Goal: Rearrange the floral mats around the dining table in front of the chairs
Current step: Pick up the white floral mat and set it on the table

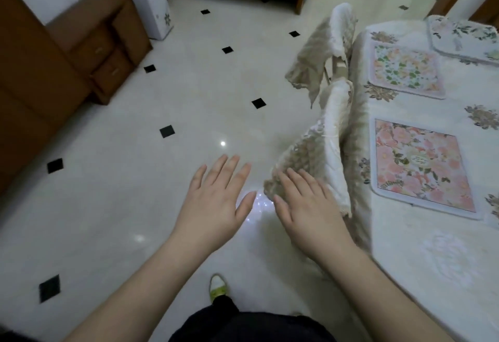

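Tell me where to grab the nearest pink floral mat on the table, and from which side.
Pinch the near-left corner of the pink floral mat, coming from the chair side. It lies flat on the tablecloth, so only the thin white border offers an edge; slide fingers under there, probably.

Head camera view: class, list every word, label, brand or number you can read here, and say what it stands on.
No text can be read.
Nearest pink floral mat: a pale round emblem at its middle carries marks, too blurred to read.
Farther floral mat, patterned tablecloth and wooden drawers: no lettering visible.
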Motion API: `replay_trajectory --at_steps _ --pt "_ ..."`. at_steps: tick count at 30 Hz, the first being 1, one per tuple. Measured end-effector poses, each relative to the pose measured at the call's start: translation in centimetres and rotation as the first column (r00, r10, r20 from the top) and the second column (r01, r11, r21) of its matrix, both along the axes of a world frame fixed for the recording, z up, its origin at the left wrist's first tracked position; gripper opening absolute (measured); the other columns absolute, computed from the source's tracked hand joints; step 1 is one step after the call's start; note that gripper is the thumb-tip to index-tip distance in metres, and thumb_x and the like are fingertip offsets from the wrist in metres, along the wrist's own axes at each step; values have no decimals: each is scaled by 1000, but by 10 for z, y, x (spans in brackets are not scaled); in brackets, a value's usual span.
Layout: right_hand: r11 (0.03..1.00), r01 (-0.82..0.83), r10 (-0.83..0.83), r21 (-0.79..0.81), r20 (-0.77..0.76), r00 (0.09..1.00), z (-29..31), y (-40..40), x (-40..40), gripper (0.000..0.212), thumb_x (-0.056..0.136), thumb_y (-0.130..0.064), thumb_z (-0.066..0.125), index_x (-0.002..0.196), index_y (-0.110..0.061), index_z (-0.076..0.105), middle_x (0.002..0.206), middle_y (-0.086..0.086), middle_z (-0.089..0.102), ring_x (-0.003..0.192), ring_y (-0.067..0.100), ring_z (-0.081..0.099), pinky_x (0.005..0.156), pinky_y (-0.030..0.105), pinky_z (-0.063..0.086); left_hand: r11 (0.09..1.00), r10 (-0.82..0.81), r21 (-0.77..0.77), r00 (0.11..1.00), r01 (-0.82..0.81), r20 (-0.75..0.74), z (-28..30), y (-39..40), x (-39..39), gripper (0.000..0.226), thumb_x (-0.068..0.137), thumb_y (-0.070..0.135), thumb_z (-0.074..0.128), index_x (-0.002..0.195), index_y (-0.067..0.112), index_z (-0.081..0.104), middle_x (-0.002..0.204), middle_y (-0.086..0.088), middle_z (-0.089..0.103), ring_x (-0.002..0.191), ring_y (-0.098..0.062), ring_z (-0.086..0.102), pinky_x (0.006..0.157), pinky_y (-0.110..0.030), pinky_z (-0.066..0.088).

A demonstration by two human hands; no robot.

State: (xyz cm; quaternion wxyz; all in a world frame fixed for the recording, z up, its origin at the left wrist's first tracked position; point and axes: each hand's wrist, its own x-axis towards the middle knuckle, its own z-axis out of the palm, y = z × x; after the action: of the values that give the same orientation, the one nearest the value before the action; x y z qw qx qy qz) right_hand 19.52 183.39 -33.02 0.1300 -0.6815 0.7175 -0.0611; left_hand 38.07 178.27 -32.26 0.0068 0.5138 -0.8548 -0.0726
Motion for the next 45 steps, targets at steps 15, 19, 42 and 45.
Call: replay_trajectory --at_steps 15,19,42,45 --pt "983 -180 179 -20 -39 983 9 -105 133 52 102 -42 36 150 -21 36 155 3 39 144 24 31 117 39 20 972 236 -28 972 -235 18 3 -68 159 74 90 57 -3 155 31 19 165 4 12 151 -15 2 120 -41 -1" --pt "982 -189 189 5 -29 982 5 -124 132 53 102 -42 34 151 -22 34 157 1 36 146 22 27 118 38 17 972 234 3 972 -234 15 -8 -84 159 65 97 56 6 155 31 19 165 5 13 151 -15 2 120 -40 -1" --pt "992 -119 118 51 36 992 -12 -329 49 53 103 -44 30 152 -24 31 159 -1 30 147 19 24 120 38 14 994 109 25 991 -111 82 -1 -308 60 74 90 58 -5 156 31 16 165 6 10 151 -13 1 119 -36 -6" --pt "990 -126 125 60 23 992 -10 -354 51 54 102 -46 27 153 -26 28 161 -3 26 149 17 20 121 37 12 996 89 26 994 -91 68 -1 -339 59 75 90 58 -4 156 30 19 164 5 14 152 -15 5 120 -38 -2"
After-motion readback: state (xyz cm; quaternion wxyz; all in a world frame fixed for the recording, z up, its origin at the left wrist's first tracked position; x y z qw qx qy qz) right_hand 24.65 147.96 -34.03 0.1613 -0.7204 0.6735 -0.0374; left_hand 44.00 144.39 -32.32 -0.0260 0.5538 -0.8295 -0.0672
